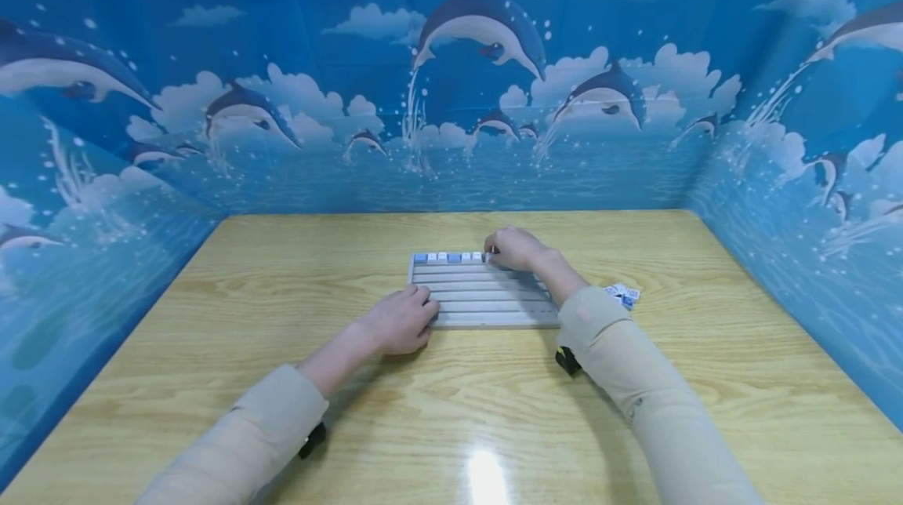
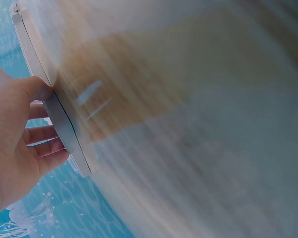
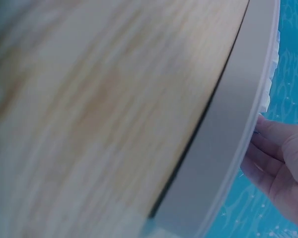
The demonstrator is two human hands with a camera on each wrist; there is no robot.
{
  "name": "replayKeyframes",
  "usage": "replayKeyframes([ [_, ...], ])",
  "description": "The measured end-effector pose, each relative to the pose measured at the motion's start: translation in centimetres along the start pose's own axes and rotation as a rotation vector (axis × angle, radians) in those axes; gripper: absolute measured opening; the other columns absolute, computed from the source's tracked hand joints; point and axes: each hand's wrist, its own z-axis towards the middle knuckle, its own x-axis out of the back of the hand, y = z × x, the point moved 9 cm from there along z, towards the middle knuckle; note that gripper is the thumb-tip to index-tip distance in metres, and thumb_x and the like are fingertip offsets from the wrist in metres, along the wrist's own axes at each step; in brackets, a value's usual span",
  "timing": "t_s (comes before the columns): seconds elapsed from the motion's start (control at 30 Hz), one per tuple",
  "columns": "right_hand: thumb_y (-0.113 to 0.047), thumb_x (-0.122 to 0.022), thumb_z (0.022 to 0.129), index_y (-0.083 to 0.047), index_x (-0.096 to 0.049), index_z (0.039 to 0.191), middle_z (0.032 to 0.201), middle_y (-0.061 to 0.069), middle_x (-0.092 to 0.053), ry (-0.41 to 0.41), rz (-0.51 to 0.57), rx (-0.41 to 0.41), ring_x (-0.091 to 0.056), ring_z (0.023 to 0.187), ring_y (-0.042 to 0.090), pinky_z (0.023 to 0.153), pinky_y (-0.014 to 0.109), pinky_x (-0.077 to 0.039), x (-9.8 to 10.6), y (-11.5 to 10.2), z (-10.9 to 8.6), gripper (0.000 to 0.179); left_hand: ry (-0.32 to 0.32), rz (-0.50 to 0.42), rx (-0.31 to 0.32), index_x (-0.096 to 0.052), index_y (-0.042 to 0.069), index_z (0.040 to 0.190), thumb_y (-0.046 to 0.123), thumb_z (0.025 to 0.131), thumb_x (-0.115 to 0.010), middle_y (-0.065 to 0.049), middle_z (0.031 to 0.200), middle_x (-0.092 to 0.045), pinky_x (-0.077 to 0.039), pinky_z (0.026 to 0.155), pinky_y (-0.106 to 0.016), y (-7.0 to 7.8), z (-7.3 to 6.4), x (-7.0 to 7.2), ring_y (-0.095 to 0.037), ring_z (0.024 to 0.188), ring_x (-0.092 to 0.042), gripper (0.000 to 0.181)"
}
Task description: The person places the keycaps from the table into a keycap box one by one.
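A pale grey board with raised horizontal ridges [image 1: 487, 295] lies on the table, and a row of small blue and white tiles [image 1: 454, 258] stands along its far edge. At its near left corner my left hand [image 1: 402, 321] grips the board, thumb on the near side and fingers over the left part. In the left wrist view, the thumb and fingers of the left hand [image 2: 20, 129] curl about the board's edge [image 2: 59, 111]. My right hand [image 1: 518, 248] is at the right end of the tile row, pinching a small tile mostly hidden by the fingers. The right wrist view shows the right hand [image 3: 283, 163] behind the board's side wall [image 3: 228, 114].
Right of the board, partly behind the right sleeve [image 1: 600, 317], lies a small pile of loose blue and white tiles [image 1: 625, 295]. The wood-grain table [image 1: 282, 277] is bordered by blue dolphin-print curtains [image 1: 451, 136] at the back and sides.
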Motion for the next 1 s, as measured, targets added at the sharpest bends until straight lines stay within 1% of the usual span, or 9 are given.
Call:
replayKeyframes([
  [0.23, -0.014, -0.059, 0.091, -0.007, -0.067, 0.104, 0.094, 0.005, -0.066, -0.003, -0.006, -0.007, -0.060, 0.087, 0.019, 0.079, 0.035, -0.048, -0.15, -0.02, 0.12, 0.016, -0.002, -0.002, 0.000, -0.057, 0.008, 0.110, 0.025, 0.090, -0.054, -0.005, 0.096, -0.049, -0.044, 0.077, -0.032, 0.01, 0.03, -0.03, -0.018, 0.087, -0.045, 0.027],
  [0.53, -0.014, -0.058, 0.092, -0.006, -0.065, 0.103, 0.092, 0.006, -0.064, 0.001, -0.045, 0.019, -0.059, 0.083, 0.020, 0.076, 0.035, -0.047, -0.07, -0.45, 0.06, 0.015, 0.001, 0.002, -0.001, -0.057, 0.008, 0.110, 0.025, 0.090, -0.054, -0.006, 0.097, -0.049, -0.044, 0.077, -0.033, 0.04, 0.01, 0.00, -0.018, 0.088, -0.046, 0.027],
  [0.77, -0.014, -0.056, 0.093, -0.005, -0.059, 0.109, 0.098, 0.009, -0.063, -0.011, -0.040, 0.005, -0.059, 0.085, 0.021, 0.077, 0.036, -0.048, -0.29, -0.34, 0.13, 0.019, 0.012, -0.003, 0.000, -0.058, 0.007, 0.109, 0.025, 0.089, -0.055, -0.006, 0.096, -0.049, -0.044, 0.076, -0.032, 0.03, -0.01, 0.13, -0.018, 0.087, -0.046, 0.026],
  [1.0, -0.015, -0.055, 0.094, -0.008, -0.059, 0.111, 0.099, 0.007, -0.062, -0.021, -0.044, 0.008, -0.058, 0.086, 0.020, 0.076, 0.036, -0.047, -0.63, -0.24, 0.36, 0.019, 0.014, -0.003, -0.005, -0.058, 0.008, 0.108, 0.024, 0.089, -0.055, -0.005, 0.095, -0.048, -0.044, 0.076, -0.032, 0.08, 0.00, 0.18, -0.017, 0.086, -0.045, 0.025],
])
